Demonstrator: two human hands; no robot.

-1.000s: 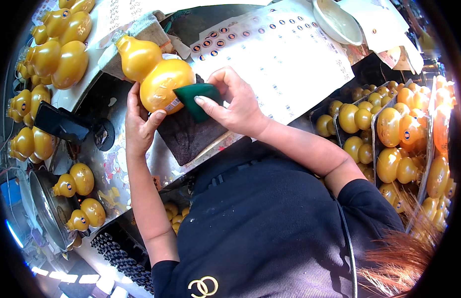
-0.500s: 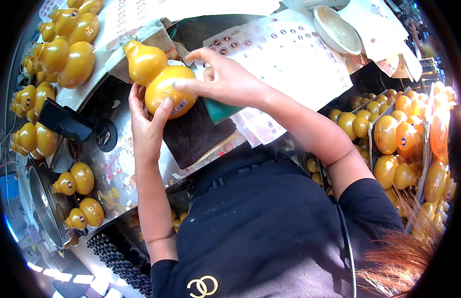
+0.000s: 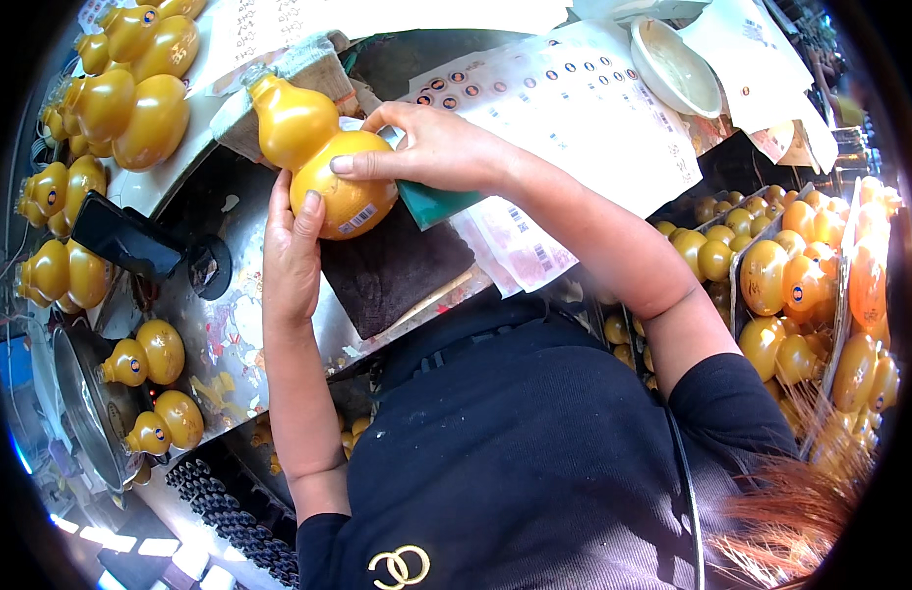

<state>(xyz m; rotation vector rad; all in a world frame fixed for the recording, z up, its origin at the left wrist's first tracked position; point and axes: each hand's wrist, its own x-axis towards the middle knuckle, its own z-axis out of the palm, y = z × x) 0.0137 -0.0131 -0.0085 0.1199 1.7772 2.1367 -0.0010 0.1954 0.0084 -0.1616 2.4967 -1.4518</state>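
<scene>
A glossy yellow gourd-shaped bottle [image 3: 343, 157] with a clear neck lies tilted in front of me, its neck end toward the upper left. A small barcode label sits on its wide lower bulb. My left hand [image 3: 294, 241] is closed around the base end, its thumb pressed on the side facing me. On the other side, my right hand [image 3: 436, 147] rests its thumb on the wide bulb, with the fingers curled over the back edge and partly hidden. Below the right hand shows a flat teal piece [image 3: 436, 204]; I cannot tell whether the hand touches it.
Beneath is a dark cloth [image 3: 392, 275] on a stained worktable. White sticker sheets [image 3: 574, 147] spread to the right, beside a white bowl [image 3: 676, 69]. More yellow gourd bottles [image 3: 151, 118] line the left; others fill divided crates [image 3: 765, 265] at right. A phone [image 3: 126, 236] stands at left.
My right hand has lowered its raised index finger and settled against the bottle. My left thumb has shifted slightly toward the bottle's edge. The bottle has barely moved.
</scene>
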